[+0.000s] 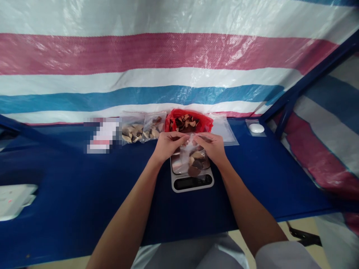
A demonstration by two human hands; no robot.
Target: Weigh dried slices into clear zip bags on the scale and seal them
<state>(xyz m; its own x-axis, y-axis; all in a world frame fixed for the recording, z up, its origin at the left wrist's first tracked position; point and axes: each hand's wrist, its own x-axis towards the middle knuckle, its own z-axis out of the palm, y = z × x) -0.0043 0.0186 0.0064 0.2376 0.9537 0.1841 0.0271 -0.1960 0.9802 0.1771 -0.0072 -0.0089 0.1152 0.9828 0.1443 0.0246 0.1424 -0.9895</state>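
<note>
Between my hands hangs a clear plastic bag [184,160] with several brown and tan dried pieces [196,161] in its lower part. My left hand [171,144] pinches its top edge on one side, thumb against fingers. On the other side my right hand [210,145] pinches the same edge. The bag is over a white digital scale [193,188] and hides part of its plate; whether they touch I cannot tell. Just behind my hands stands an open red plastic bag [204,120] holding more of the dried pieces.
Two filled clear bags [133,133] lie left of the red bag. Flat clear bags [226,130] lie to its right. Farther right is a white oval object [256,128] on a small clear bag. A white device [15,201] sits at the left on the blue table [92,194].
</note>
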